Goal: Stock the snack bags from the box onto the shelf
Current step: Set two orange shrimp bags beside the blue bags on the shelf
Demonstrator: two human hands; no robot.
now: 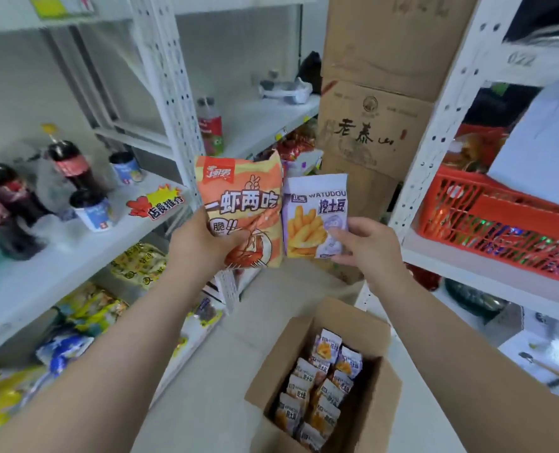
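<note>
Holding two bags up over the aisle, head view: the left hand (206,240) has fingers and thumb clamped on the lower part of an orange bag (239,197), and the right hand (366,243) pinches a purple bag (315,217) by its lower corner. More purple bags (320,387) stand packed in the open box (337,318) on the floor below. To do this well, I'd judge each bag should go upright, label outward, on the shelf (85,253) at left, without being crushed.

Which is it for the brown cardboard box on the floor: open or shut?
Open. The flaps of the brown cardboard box stand spread outward, and rows of small purple-and-white snack bags show inside.
</note>
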